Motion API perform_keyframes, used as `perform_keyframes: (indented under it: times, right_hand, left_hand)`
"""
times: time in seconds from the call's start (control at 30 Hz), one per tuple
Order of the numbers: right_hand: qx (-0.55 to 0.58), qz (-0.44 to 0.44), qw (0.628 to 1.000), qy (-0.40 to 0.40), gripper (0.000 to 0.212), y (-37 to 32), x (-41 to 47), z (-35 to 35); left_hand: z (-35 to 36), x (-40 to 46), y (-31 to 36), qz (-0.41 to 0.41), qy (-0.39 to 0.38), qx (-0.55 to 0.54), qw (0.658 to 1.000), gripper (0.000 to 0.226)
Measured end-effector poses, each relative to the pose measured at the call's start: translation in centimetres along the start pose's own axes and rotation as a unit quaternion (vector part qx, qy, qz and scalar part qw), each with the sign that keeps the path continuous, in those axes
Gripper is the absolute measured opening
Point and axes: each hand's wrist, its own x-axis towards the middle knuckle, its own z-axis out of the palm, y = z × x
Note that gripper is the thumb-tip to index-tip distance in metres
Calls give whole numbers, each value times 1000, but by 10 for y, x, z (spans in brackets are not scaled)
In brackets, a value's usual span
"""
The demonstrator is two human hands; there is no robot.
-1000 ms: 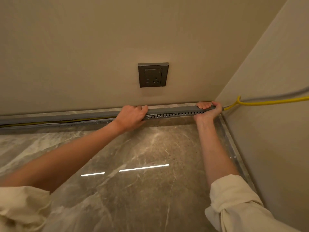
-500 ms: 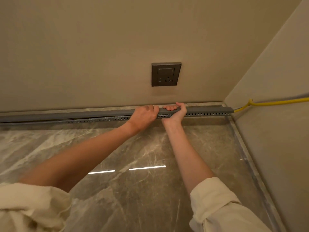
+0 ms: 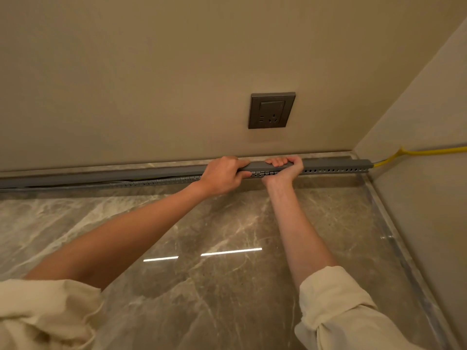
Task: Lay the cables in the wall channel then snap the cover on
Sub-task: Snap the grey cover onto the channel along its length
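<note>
A long grey slotted channel [image 3: 336, 170] runs along the foot of the back wall on the marble floor. A grey cover [image 3: 113, 176] lies on top of it; right of my hands it sits flush, to the left a dark gap shows under it. My left hand [image 3: 222, 176] grips cover and channel, fingers curled over the top and thumb in front. Close beside it, my right hand [image 3: 284, 170] grips them the same way. A yellow cable [image 3: 419, 153] leaves the channel's right end and runs along the side wall.
A dark grey wall socket [image 3: 271, 110] sits on the back wall above my hands. The side wall [image 3: 429, 198] meets the back wall at the corner on the right. Glossy marble floor [image 3: 202, 286] lies below my arms.
My right hand has slid left from the channel's right end to a spot next to my left hand. The view has shifted left along the wall.
</note>
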Motion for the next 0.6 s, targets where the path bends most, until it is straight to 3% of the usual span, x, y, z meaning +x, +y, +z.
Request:
perform_keyframes:
  times: [0.23,0.6]
  right_hand:
    - [32,10,999,-39,39,25,-7,-6]
    - [-3,0,1000,-16,38,37,-7,10]
  left_hand:
    - [3,6,2,6,-2,25,1000,27]
    - [9,-3,-6,61,68,79,993,34]
